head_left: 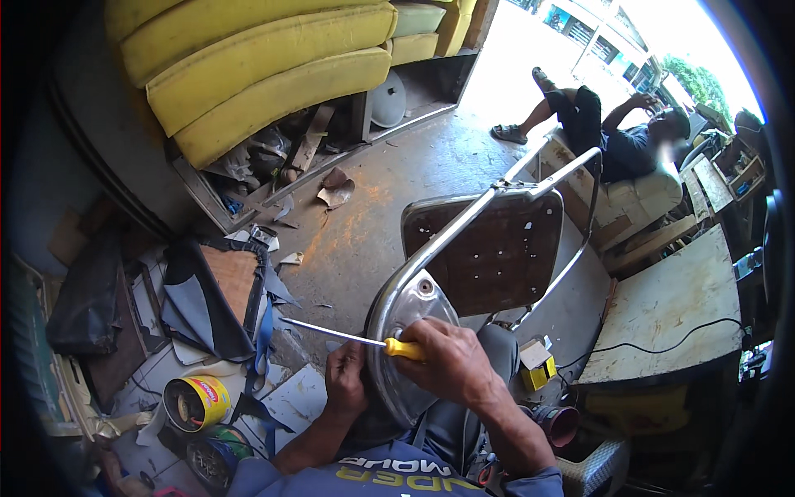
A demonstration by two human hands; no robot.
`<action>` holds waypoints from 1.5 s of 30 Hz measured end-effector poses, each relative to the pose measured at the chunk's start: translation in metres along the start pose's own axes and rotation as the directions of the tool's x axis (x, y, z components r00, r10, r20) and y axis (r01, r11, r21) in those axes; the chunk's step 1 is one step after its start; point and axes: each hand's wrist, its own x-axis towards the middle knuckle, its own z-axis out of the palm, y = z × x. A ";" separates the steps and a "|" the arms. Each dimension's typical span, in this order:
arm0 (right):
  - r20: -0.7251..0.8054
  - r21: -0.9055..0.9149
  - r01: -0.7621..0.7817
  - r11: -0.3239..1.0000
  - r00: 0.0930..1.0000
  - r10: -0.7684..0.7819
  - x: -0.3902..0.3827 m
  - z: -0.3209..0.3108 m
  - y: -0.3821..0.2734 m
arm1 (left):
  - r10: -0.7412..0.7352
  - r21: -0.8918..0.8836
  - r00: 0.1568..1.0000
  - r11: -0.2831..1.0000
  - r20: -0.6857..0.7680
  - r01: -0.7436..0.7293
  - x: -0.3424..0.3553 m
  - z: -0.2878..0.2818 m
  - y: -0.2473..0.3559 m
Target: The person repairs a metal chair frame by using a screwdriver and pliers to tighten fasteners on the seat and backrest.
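My right hand (451, 364) is closed around the yellow handle of a screwdriver (403, 349). The long metal shaft points to the left, across the rim of a rounded metal panel. My left hand (345, 381) grips the left edge of that panel, its fingers partly hidden. The panel (414, 308) belongs to a metal-framed chair (447, 234) tipped over in front of me, its lower end against my lap. A round hole with a metal ring shows near the panel's top. Beyond it is the chair's dark brown board (487, 253), dotted with holes and torn white specks.
Yellow cushions (273, 74) lie on a shelf at the far left. Scraps and a dark cover (211, 298) litter the left floor, near a yellow can (199, 403). A person (638, 137) reclines at the far right. A worn board (667, 315) carries a black cable.
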 end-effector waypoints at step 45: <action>-0.165 -0.069 -0.300 0.951 0.944 0.286 -0.069 -0.064 0.058 | -0.308 -0.224 0.735 0.820 0.604 0.527 0.089 0.017 0.103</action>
